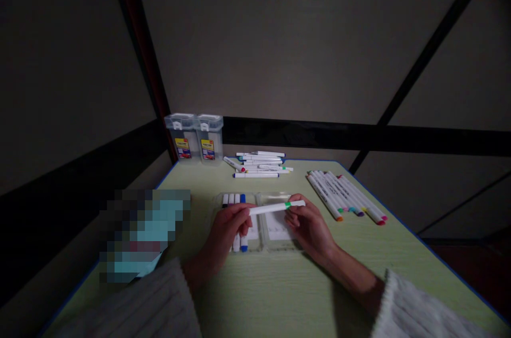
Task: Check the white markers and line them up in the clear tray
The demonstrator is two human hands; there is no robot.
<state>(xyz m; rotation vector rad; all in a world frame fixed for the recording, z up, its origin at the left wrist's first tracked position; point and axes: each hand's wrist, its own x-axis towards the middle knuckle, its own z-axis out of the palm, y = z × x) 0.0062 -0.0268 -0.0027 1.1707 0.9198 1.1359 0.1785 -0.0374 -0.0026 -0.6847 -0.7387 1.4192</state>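
A white marker with a green band [275, 207] is held nearly level between my two hands. My left hand [223, 229] pinches its plain end, while my right hand [313, 229] has its fingers closed around the banded end. Below them lies an open clear plastic case [262, 231] with two halves side by side. Several markers stand in a row in its left half, the nearest one a blue-ended marker [244, 242], partly covered by my left hand. A white paper insert [276, 223] shows in the right half.
Two lidded clear plastic boxes [210, 149] stand at the table's back left. A loose pile of markers [261, 162] lies at the back middle. Several markers with coloured ends [339, 194] lie side by side on the right. Something turquoise, blurred out [147, 237], is on the left.
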